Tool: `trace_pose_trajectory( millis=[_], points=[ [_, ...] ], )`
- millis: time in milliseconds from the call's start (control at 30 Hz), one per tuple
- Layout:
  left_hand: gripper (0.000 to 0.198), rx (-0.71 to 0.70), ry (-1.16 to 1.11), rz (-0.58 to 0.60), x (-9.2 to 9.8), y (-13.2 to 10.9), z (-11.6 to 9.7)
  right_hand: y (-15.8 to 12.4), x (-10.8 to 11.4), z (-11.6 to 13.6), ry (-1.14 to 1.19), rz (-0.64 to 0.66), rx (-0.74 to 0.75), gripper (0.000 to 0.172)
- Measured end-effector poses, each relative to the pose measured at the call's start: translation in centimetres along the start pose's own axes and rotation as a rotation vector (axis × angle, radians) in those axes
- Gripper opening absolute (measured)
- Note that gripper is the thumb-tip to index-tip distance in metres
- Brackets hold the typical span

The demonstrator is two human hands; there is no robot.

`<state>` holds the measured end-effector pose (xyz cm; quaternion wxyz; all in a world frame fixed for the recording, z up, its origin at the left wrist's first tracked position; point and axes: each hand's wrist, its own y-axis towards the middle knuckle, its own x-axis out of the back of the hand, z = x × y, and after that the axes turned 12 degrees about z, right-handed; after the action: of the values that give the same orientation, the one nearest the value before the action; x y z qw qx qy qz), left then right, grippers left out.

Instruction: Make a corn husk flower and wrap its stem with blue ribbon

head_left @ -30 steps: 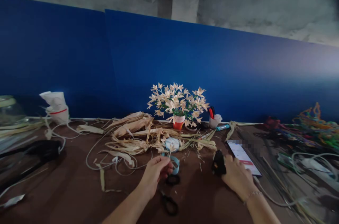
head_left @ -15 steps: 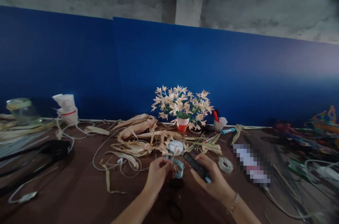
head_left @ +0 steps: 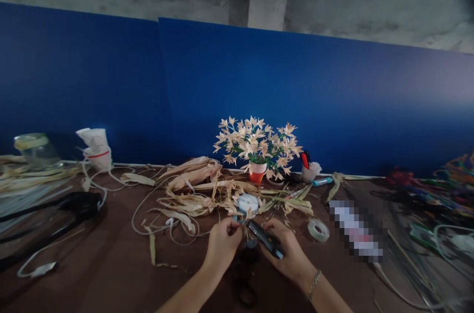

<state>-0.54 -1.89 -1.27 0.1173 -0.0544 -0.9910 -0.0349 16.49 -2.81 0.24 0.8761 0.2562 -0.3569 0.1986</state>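
Note:
My left hand (head_left: 221,245) is closed in a pinch on the thin stem of a small straw flower, whose pale head (head_left: 247,213) shows just above my fingers. My right hand (head_left: 287,250) grips a black glue gun (head_left: 265,238), its nozzle pointing left toward the pinched stem. Both hands meet above the brown table (head_left: 111,263). Black scissors (head_left: 243,293) lie on the table just below my hands, dim in the shade.
Dried corn husks (head_left: 196,187) are piled behind my hands. A red cup with a bouquet of husk flowers (head_left: 258,147) stands at the blue wall. A tape roll (head_left: 318,229) and a blurred phone (head_left: 355,231) lie right. Cables, a glass jar (head_left: 35,151) and black bag (head_left: 79,203) sit left.
My right hand lifted the black glue gun from beside the phone and brought it left to my left hand. The view shifted slightly; the tape roll came into sight.

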Motion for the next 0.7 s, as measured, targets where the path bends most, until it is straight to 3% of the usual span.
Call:
trace_pose_trajectory(
  millis=[700],
  points=[
    [0.016,0.009,-0.024,0.011,0.05,-0.08,-0.04,-0.1,0.21,0.2,-0.032,-0.003,-0.017,0.008]
  ],
)
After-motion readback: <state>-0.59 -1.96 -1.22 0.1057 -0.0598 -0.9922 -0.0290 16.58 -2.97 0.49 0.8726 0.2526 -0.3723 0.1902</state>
